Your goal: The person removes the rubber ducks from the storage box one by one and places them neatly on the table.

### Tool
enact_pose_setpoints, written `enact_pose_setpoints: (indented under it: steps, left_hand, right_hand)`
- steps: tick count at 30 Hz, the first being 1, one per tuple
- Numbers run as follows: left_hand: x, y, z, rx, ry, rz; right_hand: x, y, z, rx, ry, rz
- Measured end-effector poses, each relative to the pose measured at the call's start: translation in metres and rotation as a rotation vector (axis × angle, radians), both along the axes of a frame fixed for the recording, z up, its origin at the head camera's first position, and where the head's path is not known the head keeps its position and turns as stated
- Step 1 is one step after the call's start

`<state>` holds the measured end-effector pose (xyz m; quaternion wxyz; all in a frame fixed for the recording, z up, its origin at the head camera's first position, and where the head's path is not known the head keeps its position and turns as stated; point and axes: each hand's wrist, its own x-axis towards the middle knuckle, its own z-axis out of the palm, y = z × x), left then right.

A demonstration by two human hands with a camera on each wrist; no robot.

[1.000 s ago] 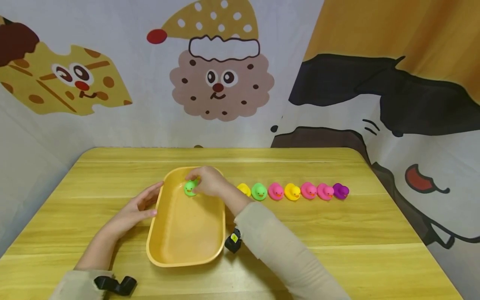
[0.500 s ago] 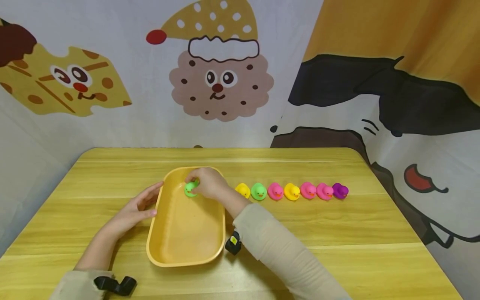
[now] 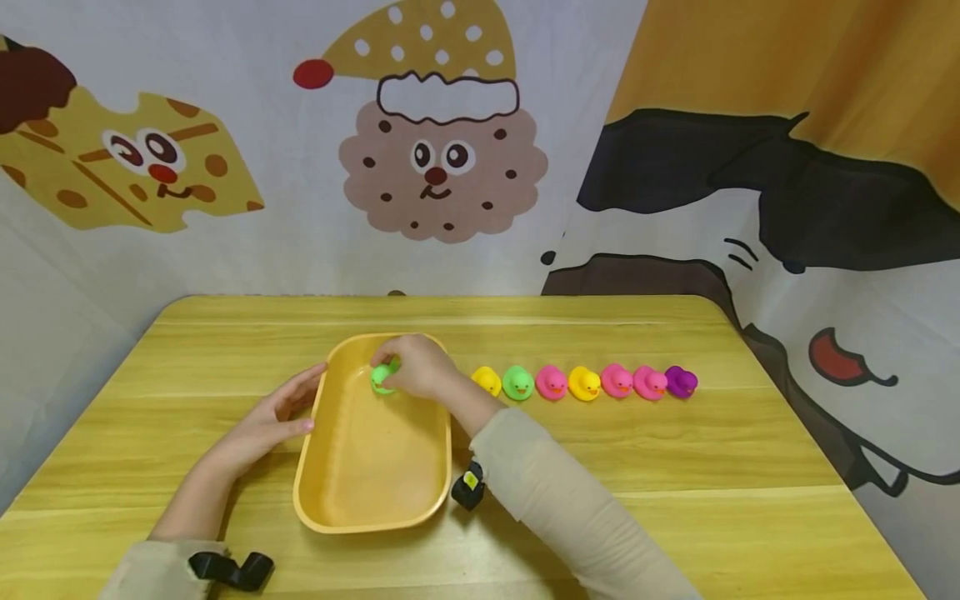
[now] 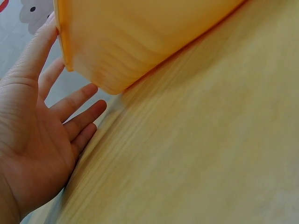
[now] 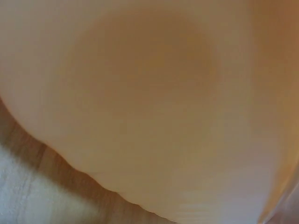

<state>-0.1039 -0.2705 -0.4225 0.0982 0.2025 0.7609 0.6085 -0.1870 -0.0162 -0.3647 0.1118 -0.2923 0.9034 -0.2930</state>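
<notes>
A yellow plastic tray [image 3: 375, 467] stands on the table, left of the middle. Inside its far end, a green rubber duck [image 3: 381, 382] is pinched in the fingers of my right hand [image 3: 420, 367], which partly cover it. My left hand [image 3: 262, 425] touches the tray's left side with fingers spread. In the left wrist view, the thumb of that hand [image 4: 37, 149] lies at the rim and its fingertips reach the tray's outer wall [image 4: 140, 42]. The tray's blurred wall [image 5: 149, 130] fills most of the right wrist view, where the duck is hidden.
Right of the tray runs a row of rubber ducks: yellow [image 3: 487, 382], green [image 3: 518, 383], pink [image 3: 552, 382], yellow [image 3: 584, 384], two more pink and a purple one [image 3: 681, 382] at the end. A cartoon-printed cloth [image 3: 300, 250] hangs behind the wooden table [image 3: 675, 467].
The green duck has shifted slightly right and turned a little in my right hand's fingers. My left hand and the tray have stayed in place.
</notes>
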Motion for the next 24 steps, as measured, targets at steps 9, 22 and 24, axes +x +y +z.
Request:
enact_pose_setpoints:
  steps: [9,22,24]
  left_hand:
    - [0.001,0.001,0.001,0.007,0.003,-0.013]
    - [0.000,0.000,0.000,0.001,-0.027,0.006]
    - [0.000,0.000,0.000,0.001,-0.027,0.002]
  right_hand:
    - [-0.001,0.003,0.001,-0.087,-0.016,0.037]
    - [0.003,0.009,0.009,-0.241,-0.035,0.054]
    - [0.004,0.010,0.011,-0.257,-0.027,0.060]
